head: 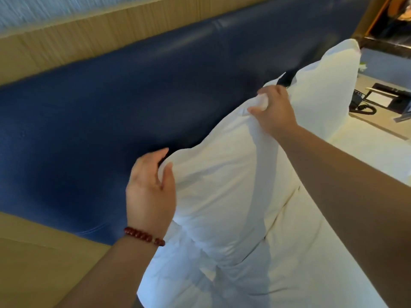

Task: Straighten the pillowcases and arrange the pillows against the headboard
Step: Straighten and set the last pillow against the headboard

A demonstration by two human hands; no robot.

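Note:
A white pillow (222,181) stands upright against the blue padded headboard (115,112). My left hand (151,190) grips its near top corner, thumb in front and fingers behind the edge. My right hand (273,110) pinches a bunch of pillowcase fabric at the pillow's far top corner. A second white pillow (327,85) leans against the headboard farther right, partly hidden behind my right hand. Both pillows rest on the white bed sheet (311,252).
A wooden panel (66,36) frames the headboard above and below. At the far right stands a bedside table (387,121) with a black telephone (364,101) on it. A red bead bracelet (144,236) circles my left wrist.

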